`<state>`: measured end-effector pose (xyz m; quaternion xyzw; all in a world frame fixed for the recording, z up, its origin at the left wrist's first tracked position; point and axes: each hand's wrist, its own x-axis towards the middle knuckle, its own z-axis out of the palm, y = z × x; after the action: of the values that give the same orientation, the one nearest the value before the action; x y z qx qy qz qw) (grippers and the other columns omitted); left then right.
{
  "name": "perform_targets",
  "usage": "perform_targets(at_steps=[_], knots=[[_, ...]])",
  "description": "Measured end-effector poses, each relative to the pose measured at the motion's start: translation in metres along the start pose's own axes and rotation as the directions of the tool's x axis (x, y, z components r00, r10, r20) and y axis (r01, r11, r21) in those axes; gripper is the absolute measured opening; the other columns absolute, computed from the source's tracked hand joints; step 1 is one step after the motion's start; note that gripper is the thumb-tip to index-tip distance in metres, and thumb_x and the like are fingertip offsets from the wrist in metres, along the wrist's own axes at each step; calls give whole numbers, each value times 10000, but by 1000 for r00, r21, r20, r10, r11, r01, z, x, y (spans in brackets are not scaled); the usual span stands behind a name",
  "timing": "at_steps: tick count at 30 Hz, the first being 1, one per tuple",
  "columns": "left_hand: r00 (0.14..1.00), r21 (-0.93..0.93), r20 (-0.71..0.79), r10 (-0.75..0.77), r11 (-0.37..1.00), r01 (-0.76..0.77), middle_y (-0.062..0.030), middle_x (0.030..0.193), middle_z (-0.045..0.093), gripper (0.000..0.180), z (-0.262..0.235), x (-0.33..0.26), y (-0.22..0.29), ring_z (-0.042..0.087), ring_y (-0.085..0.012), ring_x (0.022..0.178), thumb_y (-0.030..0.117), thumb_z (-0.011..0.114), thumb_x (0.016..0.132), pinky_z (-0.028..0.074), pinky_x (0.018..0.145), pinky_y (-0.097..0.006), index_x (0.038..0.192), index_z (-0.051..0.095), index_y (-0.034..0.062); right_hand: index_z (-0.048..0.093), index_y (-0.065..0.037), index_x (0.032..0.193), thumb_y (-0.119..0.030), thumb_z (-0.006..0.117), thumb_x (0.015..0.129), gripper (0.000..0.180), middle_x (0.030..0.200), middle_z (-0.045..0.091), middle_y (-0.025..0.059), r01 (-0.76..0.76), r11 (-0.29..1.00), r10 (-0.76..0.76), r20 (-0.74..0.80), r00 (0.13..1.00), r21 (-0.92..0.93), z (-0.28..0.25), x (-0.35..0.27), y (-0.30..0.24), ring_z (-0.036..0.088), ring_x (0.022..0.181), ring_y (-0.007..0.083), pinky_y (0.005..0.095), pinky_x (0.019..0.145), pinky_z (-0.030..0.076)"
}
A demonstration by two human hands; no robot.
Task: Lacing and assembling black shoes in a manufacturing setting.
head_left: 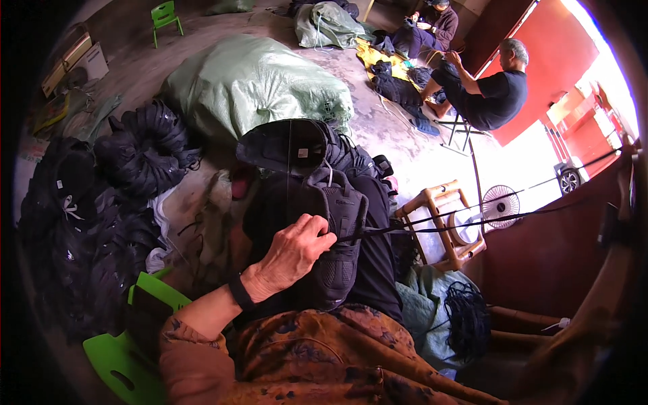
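A black shoe upper (343,264) lies across my lap, its toe toward me. My left hand (291,252) is closed at the upper's lacing area, pinching a black shoelace (483,221) where it leaves the shoe. From there the lace stretches taut to the far right in two strands. At the picture's right rim, my right hand (630,154) is dark and partly cut off, closed around the lace's far end. Just beyond the upper I see a second black shoe upper (280,145), its opening facing up.
Heaps of black shoe uppers (94,229) lie at left beside a green chair (111,364). A large pale-green sack (250,88) bulges ahead. At right stand a bamboo stool (466,253) and a fan (501,206); black laces (467,320) hang below. Two people (496,98) sit working farther back.
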<state>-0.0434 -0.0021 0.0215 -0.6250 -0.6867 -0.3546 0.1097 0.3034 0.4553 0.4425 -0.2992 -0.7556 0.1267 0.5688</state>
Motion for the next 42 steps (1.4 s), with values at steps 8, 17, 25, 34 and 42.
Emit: perform_targets(at_steps=[8,17,25,34,42], knots=[[985,-298,103,-135,941,160,-79,915,517,50,3,9,-8,514,-277,919,59,644,781,480,783,-397,786,594,58,574,45,1083,-156,389,1003,284,1172,653,229,-149,973,228,782,580,-174,179,-201,-4,638,882,209,334,740,524],[924,-118,225,-308,933,340,-74,942,505,143,-7,9,2,491,-281,941,131,696,776,412,809,-409,825,566,99,582,-19,993,-173,544,1003,159,756,633,22,-410,907,17,961,276,101,260,-444,-37,624,626,75,250,496,455],[901,-320,-38,-432,859,399,-108,925,517,226,21,-2,1,525,-298,907,-82,600,714,437,828,-415,875,527,59,589,-95,967,-274,567,1002,184,736,440,-83,-878,437,264,905,333,196,259,-396,-39,416,594,15,164,529,335],[912,-384,-112,-394,864,326,-138,919,592,206,-11,24,-13,649,-300,846,-88,570,835,537,724,-367,1008,551,20,599,-45,1068,-354,503,1000,331,984,682,80,108,984,-175,651,738,142,181,-203,-115,548,707,75,247,563,444],[979,-535,115,-169,820,204,-97,868,617,159,9,63,-20,651,-199,765,9,682,846,524,702,-310,984,603,7,594,-40,1029,-309,517,984,283,973,669,79,-80,977,-33,510,859,197,111,-171,-32,558,749,104,262,611,455]])
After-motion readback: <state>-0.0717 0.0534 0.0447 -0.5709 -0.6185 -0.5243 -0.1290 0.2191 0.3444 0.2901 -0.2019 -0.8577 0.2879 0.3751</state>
